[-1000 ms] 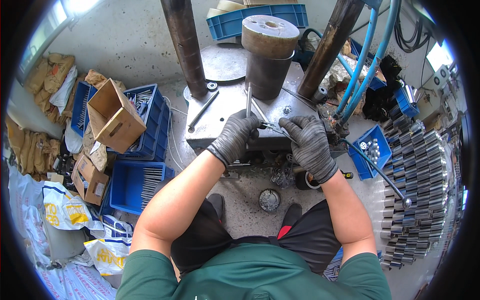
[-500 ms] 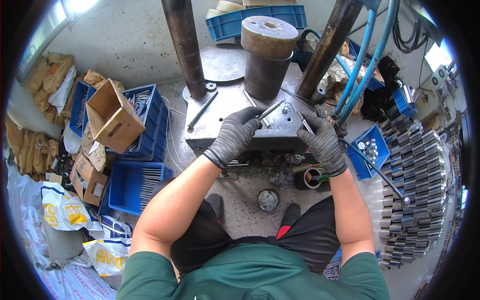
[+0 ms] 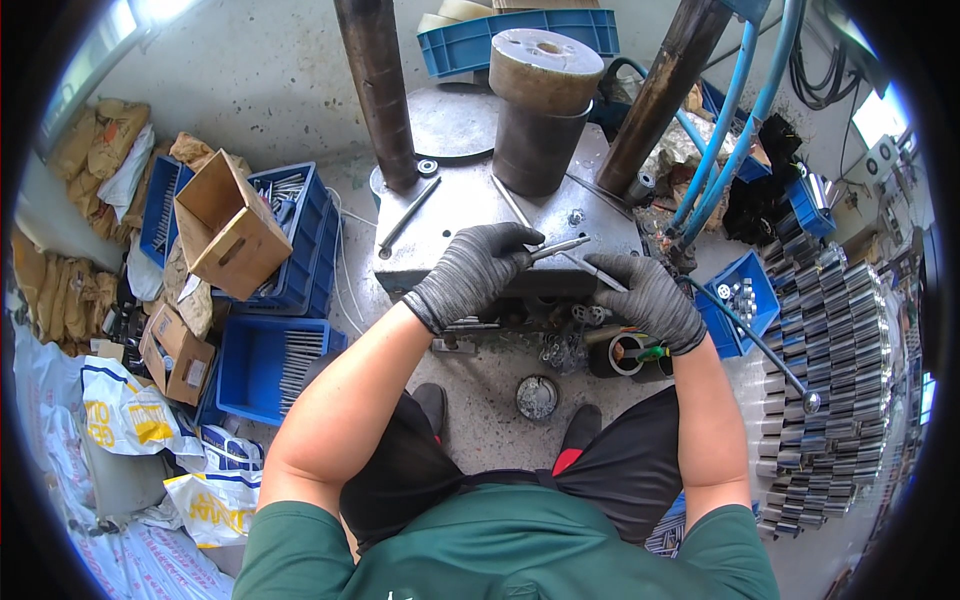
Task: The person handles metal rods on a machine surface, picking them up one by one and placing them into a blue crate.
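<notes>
Both gloved hands move back toward the grey steel table [image 3: 470, 215] edge; left hand [image 3: 470, 272] grips a thin metal rod [image 3: 560, 246], right hand [image 3: 648, 298] closes on a second rod [image 3: 598, 272].

Open brown cardboard box [image 3: 228, 232] sat far left on blue crates, smaller carton [image 3: 178, 352] below it. White/yellow printed bags [image 3: 125, 415] near left, tan sacks [image 3: 95, 150] far left.

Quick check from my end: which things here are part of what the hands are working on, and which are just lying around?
In hand:
left hand gripping a short metal rod
right hand on a thin metal rod
grey press plate beneath them

Lying about:
cardboard box
blue crates
loose long rod
stacked metal tubes
</notes>
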Tool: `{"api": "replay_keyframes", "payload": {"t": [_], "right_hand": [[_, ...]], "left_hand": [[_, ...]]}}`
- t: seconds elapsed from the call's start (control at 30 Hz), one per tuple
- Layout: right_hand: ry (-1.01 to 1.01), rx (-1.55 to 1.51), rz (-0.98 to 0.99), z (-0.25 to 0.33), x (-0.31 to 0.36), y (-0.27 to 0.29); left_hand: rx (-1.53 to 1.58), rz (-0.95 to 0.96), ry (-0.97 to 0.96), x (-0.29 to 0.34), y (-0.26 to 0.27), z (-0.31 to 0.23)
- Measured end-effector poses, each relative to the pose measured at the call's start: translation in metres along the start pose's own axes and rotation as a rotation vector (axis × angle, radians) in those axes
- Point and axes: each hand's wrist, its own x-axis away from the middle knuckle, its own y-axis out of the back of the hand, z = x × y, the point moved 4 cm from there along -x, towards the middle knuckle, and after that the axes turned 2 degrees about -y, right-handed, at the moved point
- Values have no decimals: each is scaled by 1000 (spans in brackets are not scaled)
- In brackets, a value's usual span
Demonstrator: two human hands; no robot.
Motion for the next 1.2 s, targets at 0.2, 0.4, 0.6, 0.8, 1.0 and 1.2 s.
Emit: {"api": "replay_keyframes", "payload": {"t": [0.2,0.4,0.6,0.8,1.0,1.2], "right_hand": [[132,-91,118,10,-1,-11],[70,-62,151,19,0,-20],[44,-148,167,23,2,-16],[163,-72,82,17,2,-13],[166,-112,70,15,3,-12],[152,2,84,30,4,-8]], "left_hand": [[452,133,211,3,-10,20],[575,231,346,5,-15,24],[635,252,332,5,-14,16],[571,254,324,3,-15,9],[732,301,332,1,-21,22],[697,251,331,2,-20,20]]}}
